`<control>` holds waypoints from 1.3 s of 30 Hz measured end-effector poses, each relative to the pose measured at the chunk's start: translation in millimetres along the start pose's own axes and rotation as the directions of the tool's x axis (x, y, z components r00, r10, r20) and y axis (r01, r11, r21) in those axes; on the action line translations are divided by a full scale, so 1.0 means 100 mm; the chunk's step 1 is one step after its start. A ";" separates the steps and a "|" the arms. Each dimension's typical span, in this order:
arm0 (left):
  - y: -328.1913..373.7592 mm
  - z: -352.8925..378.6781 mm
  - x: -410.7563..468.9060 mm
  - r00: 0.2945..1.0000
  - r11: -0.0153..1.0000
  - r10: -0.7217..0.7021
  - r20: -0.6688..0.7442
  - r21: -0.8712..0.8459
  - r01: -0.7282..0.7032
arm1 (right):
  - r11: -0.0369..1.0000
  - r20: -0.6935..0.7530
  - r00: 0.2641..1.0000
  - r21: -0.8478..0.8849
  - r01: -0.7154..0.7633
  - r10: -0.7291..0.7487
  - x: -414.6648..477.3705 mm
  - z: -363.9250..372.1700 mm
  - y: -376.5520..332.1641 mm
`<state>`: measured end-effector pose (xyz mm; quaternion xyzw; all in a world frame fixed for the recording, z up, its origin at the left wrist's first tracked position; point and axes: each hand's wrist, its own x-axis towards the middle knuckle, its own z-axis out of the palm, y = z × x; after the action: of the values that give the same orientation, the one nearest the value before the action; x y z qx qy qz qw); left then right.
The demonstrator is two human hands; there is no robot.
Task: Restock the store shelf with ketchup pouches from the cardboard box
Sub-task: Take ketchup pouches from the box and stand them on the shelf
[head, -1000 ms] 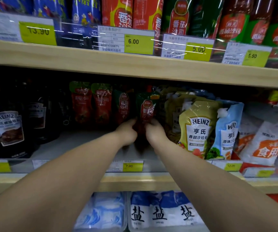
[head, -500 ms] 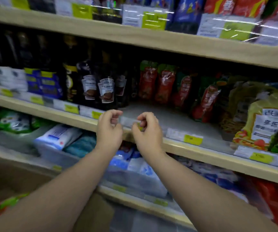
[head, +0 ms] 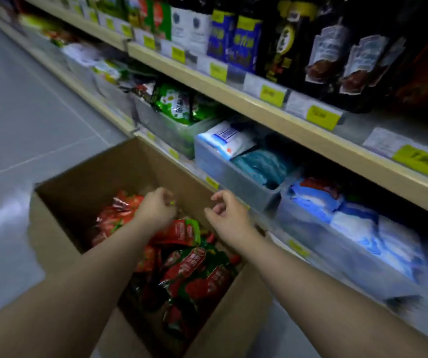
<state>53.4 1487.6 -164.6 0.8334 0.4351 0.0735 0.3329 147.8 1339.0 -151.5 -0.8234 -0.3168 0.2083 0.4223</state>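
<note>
An open cardboard box [head: 60, 220] stands on the floor in front of the shelving, holding several red and green ketchup pouches [head: 189, 270] in a loose pile. My left hand [head: 157, 209] hovers over the pouches inside the box, fingers curled, holding nothing that I can see. My right hand [head: 227, 211] hangs just above the box's right rim, fingers loosely apart and empty. The store shelf [head: 280, 120] with yellow price tags runs along the right; the shelved ketchup pouches are out of view.
Dark sauce bottles [head: 336, 55] stand on the shelf at upper right. Below it, clear bins hold green packets [head: 179, 104] and blue and white bags [head: 233, 140]. Grey floor tiles [head: 27, 112] stretch to the left of the box.
Both hands have left the ketchup pouch on the shelf and dropped to the cardboard box. My view has swung down and to the left, from the shelf to the floor.
</note>
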 end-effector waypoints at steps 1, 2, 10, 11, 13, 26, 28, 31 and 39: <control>-0.15 0.01 -0.03 0.996 0.997 -0.036 0.081 0.074 0.030 | 0.996 0.114 0.990 -0.047 -0.077 0.082 0.03 0.13 0.01; -0.26 0.03 -0.06 0.988 0.990 -0.062 0.144 0.138 0.042 | 0.983 0.205 0.964 -0.111 -0.146 0.167 0.06 0.25 0.03; -0.80 0.09 0.05 0.982 0.932 -0.124 0.140 0.355 0.067 | 0.605 0.464 0.610 0.180 -0.775 0.642 0.23 0.90 0.18; -0.80 0.11 0.10 0.987 0.926 -0.118 0.110 0.372 0.070 | 0.522 0.484 0.580 0.265 -0.811 0.655 0.28 0.97 0.19; -0.77 0.16 0.20 0.988 0.897 -0.104 0.116 0.439 0.043 | 0.376 0.536 0.517 0.357 -0.855 0.667 0.35 1.10 0.22; -0.42 0.64 0.25 0.937 0.836 0.142 0.321 0.468 -0.287 | 0.675 0.291 0.624 -0.121 -0.728 0.725 0.57 1.26 0.68; -0.45 0.62 0.34 0.944 0.768 0.186 0.272 0.559 -0.312 | 0.574 0.292 0.587 0.138 -0.807 0.755 0.61 1.29 0.66; -0.54 0.58 0.42 0.953 0.731 0.063 0.296 0.636 -0.246 | 0.421 0.442 0.494 0.258 -0.869 0.749 0.62 1.30 0.70; -0.56 0.76 0.30 0.931 0.723 0.128 0.341 0.610 -0.323 | 0.590 0.393 0.655 -0.801 -0.101 0.646 0.51 1.43 0.74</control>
<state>64.8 1496.1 -262.5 0.9454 0.2766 -0.1599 0.0643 122.9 1422.5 -296.0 -0.8409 -0.3011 0.4294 -0.1334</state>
